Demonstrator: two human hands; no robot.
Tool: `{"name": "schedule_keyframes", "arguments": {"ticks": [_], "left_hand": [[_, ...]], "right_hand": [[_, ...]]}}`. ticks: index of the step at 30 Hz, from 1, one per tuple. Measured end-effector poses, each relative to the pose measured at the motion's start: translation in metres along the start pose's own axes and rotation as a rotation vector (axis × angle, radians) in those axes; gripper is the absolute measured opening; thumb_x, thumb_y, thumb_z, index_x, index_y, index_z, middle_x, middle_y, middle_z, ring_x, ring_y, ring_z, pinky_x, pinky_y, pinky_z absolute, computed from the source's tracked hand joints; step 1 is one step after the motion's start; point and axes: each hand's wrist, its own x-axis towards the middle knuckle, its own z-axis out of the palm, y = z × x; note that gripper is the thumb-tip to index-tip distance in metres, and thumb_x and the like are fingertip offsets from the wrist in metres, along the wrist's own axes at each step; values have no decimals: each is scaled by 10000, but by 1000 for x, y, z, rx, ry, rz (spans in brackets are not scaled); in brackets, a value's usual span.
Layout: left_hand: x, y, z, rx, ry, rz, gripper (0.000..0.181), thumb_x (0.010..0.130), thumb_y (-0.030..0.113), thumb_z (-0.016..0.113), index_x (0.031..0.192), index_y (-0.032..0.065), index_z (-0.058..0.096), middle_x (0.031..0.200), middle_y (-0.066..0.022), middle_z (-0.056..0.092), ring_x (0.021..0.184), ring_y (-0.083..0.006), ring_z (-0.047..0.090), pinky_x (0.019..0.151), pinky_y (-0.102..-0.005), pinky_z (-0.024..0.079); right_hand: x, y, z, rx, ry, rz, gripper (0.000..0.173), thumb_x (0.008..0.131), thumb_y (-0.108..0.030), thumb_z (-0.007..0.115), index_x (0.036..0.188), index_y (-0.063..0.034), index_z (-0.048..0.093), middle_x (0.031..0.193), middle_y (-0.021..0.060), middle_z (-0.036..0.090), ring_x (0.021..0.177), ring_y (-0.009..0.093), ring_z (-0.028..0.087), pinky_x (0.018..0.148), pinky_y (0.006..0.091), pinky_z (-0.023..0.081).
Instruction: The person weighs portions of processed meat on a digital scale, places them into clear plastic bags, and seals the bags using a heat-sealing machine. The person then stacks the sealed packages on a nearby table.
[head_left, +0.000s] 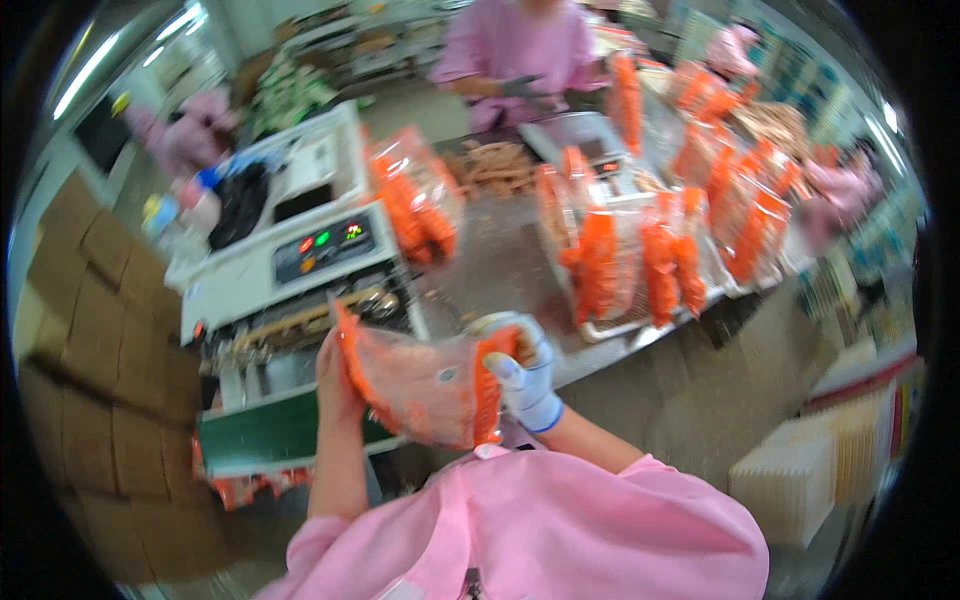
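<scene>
An orange and clear plastic bag (427, 382) with pale contents is held between both hands, in front of the chest. My left hand (337, 375), ungloved, grips the bag's left edge, its fingers mostly hidden behind the film. My right hand (525, 371) wears a white glove with a blue cuff and pinches the orange band at the bag's right side. Just beyond the left hand stands a bag sealing machine (300, 259) with lit indicators and a green conveyor belt (262, 435). More filled bags (416, 199) lean together at the machine's right side.
On the metal table (487, 262), a white basket (630, 326) holds several upright orange bags (596, 262). A pile of brown strips (499, 169) and a scale (611, 169) lie farther back. A co-worker in pink (517, 45) stands across. Cardboard boxes (97, 337) are stacked left, white crates (784, 472) right.
</scene>
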Motion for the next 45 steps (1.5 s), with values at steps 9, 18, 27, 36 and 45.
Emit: {"name": "schedule_keyframes", "arguments": {"ticks": [9,18,27,36,45], "left_hand": [[-2,-15,19,-368,244,-326,264,921,221,571,1053,2,635,1020,-116,674,890,-219,661,804,-348,528],[69,-99,-4,-117,500,-421,207,832,206,679,942,33,647,910,-88,676,820,-212,640,733,-357,512],[60,-89,-79,-14,631,-181,202,845,137,639,972,-16,675,948,-112,682,816,-183,637,753,-297,501],[43,-39,-160,50,722,-138,282,847,143,654,1074,-24,645,992,-108,677,848,-182,640,753,-288,510],[-63,68,-122,590,797,414,478,898,27,494,1365,-3,395,1411,-132,404,1308,-250,387,1079,-348,299]], "right_hand": [[6,35,-16,-225,397,200,162,962,-172,547,889,-49,626,751,-89,507,686,26,395,585,203,343],[47,143,-86,-409,442,422,212,925,-187,567,799,-30,631,704,-62,526,635,50,425,553,232,368],[70,176,-41,-378,189,748,188,865,-209,639,922,-35,682,749,15,639,586,101,554,505,265,462],[63,219,23,-153,-78,886,181,882,-197,632,904,-24,677,717,38,652,567,141,611,467,295,502],[166,228,17,-55,280,363,200,923,-201,568,804,-55,636,708,55,626,554,102,548,484,242,427]]}}
